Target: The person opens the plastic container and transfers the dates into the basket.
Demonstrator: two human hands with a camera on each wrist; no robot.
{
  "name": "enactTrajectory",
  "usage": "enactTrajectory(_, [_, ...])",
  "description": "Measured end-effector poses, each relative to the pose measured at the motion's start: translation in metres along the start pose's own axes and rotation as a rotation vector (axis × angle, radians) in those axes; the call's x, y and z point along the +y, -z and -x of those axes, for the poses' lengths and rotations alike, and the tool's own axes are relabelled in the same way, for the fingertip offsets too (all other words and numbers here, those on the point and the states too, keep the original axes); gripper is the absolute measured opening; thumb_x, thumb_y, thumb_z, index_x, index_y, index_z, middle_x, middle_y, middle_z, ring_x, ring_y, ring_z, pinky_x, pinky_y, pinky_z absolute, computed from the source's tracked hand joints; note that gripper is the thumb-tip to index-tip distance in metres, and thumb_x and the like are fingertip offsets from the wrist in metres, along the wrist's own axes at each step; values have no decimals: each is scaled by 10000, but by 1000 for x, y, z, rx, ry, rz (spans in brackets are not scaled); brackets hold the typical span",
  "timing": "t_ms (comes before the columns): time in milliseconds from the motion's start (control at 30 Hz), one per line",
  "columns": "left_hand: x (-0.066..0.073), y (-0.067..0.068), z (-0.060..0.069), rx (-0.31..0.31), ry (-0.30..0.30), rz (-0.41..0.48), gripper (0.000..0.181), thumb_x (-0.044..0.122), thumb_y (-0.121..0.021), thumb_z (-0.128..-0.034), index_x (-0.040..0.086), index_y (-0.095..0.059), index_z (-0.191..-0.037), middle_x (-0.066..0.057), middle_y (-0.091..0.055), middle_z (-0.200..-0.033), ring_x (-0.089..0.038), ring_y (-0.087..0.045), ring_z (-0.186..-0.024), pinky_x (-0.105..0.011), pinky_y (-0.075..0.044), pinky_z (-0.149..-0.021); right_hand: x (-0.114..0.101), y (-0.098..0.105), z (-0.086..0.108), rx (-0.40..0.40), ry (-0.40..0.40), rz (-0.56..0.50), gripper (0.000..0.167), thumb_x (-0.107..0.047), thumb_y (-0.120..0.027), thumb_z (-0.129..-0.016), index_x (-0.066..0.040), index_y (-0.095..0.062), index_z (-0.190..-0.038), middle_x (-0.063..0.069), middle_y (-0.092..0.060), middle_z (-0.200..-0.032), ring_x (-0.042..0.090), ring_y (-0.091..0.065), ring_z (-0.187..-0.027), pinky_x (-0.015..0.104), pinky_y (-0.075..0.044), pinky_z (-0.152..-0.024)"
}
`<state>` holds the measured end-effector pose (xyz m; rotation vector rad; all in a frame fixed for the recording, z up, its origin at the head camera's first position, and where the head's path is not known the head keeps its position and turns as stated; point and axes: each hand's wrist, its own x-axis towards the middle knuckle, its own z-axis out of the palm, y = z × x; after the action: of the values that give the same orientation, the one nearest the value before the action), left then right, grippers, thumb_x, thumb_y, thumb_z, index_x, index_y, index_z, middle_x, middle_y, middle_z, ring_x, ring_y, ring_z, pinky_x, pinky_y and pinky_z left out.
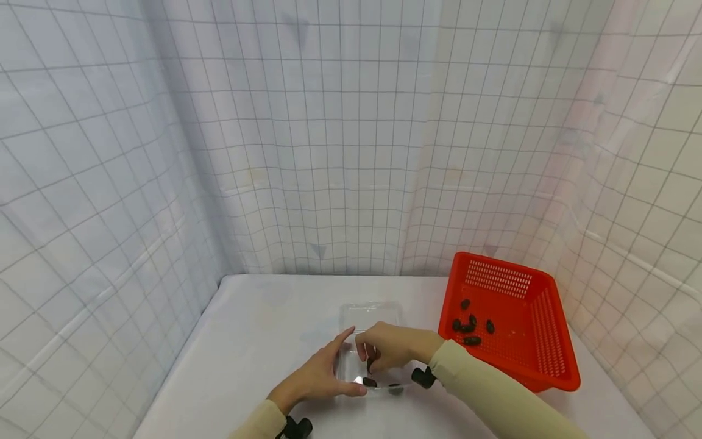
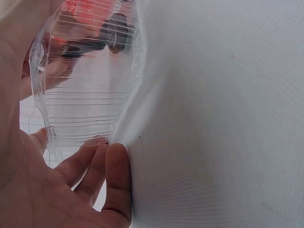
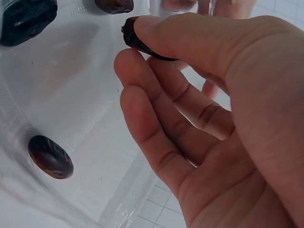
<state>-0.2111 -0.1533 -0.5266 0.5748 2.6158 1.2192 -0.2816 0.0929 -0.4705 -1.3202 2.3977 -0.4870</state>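
A clear plastic box with its lid opened back lies on the white table. My left hand holds the box at its left side, thumb along the near edge and fingers by the far-left wall. Over the inside of the box, my right hand pinches a dark, wrinkled date between thumb and fingers. Other dates lie in the box, one near the front and another date on its own by a wall.
A red plastic basket stands to the right, with several dark dates along its left side. White gridded curtains surround the table at the back and both sides. A dark wrist camera sits on the right wrist.
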Motion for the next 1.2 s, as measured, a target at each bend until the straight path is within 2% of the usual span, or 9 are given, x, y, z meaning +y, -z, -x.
enactTrajectory(100, [0, 2, 0, 5, 4, -9, 1295, 535, -1007, -880, 201, -247, -1874, -270, -513, -1788, -519, -505, -1658, -784, -451, -1278, 4, 3, 1, 32, 37, 20, 205, -68, -910, -1020, -153, -817, -1182, -101, -705, -930, -46, -643, -834, 149, -583, -833])
enactTrajectory(233, [1, 4, 0, 15, 15, -16, 1300, 551, -1012, -865, 206, -263, -1870, -229, -572, -1750, -471, -544, -1631, -745, -467, -1271, 6, 9, 6, 66, 79, 23, 128, -100, -899, -1038, -146, -869, -1153, -92, -695, -969, -59, -613, -851, 146, -579, -842])
enactTrajectory(467, [-3, 3, -1, 28, 15, -14, 1302, 538, -1018, -858, 202, -268, -1868, -221, -593, -1731, -448, -594, -1576, -713, -518, -1219, 13, 21, 20, 139, 93, -3, 96, -107, -872, -1057, -140, -858, -1146, -83, -748, -1031, -36, -622, -897, 169, -593, -875])
enactTrajectory(867, [-3, -1, -1, 33, 13, -4, 1307, 482, -1036, -848, 186, -272, -1866, -236, -587, -1727, -465, -600, -1567, -713, -520, -1224, 40, 45, 61, 281, 43, -62, 82, -166, -829, -1094, -233, -812, -1139, -136, -802, -1012, -19, -696, -905, 247, -657, -920])
enactTrajectory(1200, [-3, -3, -3, 14, 9, -13, 1310, 524, -1019, -854, 202, -259, -1871, -247, -552, -1758, -517, -549, -1618, -772, -485, -1253, 74, 69, 103, 410, -72, -87, 95, -199, -828, -1106, -276, -799, -1151, -173, -859, -1088, 13, -781, -976, 290, -666, -957])
